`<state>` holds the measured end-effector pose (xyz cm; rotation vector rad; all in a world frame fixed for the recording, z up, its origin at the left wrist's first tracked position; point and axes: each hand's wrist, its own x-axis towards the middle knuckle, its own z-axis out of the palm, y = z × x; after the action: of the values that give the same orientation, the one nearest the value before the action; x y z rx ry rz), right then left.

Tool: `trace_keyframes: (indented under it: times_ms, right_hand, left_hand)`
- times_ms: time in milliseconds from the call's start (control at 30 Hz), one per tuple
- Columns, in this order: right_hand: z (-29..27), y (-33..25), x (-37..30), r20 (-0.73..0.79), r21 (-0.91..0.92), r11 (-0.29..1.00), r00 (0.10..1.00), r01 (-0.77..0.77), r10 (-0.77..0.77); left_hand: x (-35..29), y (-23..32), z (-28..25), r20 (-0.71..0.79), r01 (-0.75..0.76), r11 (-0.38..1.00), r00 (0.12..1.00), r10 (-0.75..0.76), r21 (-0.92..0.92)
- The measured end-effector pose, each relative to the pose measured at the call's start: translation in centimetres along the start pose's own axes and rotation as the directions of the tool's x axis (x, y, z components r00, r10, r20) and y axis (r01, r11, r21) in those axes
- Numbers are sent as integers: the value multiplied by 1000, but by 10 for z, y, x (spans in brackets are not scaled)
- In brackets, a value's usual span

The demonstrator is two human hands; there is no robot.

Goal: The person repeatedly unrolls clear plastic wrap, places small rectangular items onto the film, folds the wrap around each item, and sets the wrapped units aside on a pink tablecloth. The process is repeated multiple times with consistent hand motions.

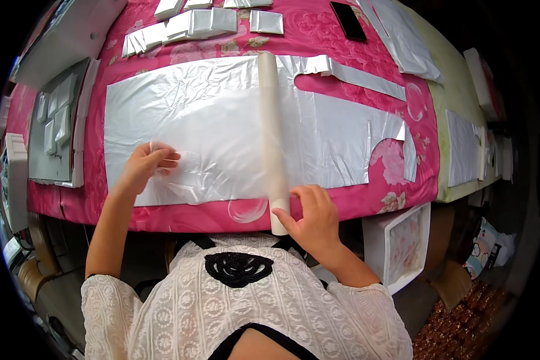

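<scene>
A large silvery-white plastic sheet [336, 123] with strap-like cut-outs at its right end lies spread on the table. Across its middle rests a long cream tube [269, 114], its near end sticking out past the table's front edge. My right hand [314, 217] grips that near end, thumb on top and fingers along its right side. Over the left half of the sheet my left hand [150, 164] is closed, its fingers curled round what looks like the edge of a thin see-through film [222, 129]. The film reaches toward the tube and is partly blurred.
Folded silvery packets [204, 23] lie in rows at the back. A black phone [348, 21] is at back right, near more folded sheets [402, 39]. Several packets rest on a grey board [55, 144] at left. A white bin [396, 246] stands below the table's right front.
</scene>
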<state>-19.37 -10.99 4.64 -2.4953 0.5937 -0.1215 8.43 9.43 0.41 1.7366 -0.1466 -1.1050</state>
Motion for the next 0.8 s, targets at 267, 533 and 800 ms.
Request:
trace_keyframes:
  times_ms: [267,533,800]
  right_hand:
    - [24,15,-22,259,19,927,898,-373,356]
    - [12,25,-31,330,53,891,850,-451,411]
    - [14,30,-29,352,99,887,850,-450,392]
  left_hand:
    - [11,-2,-56,-64,83,996,995,-80,42]
    - [15,2,-92,-122,-7,804,988,99,595]
    - [-8,38,86,174,-666,252,504,846,702]
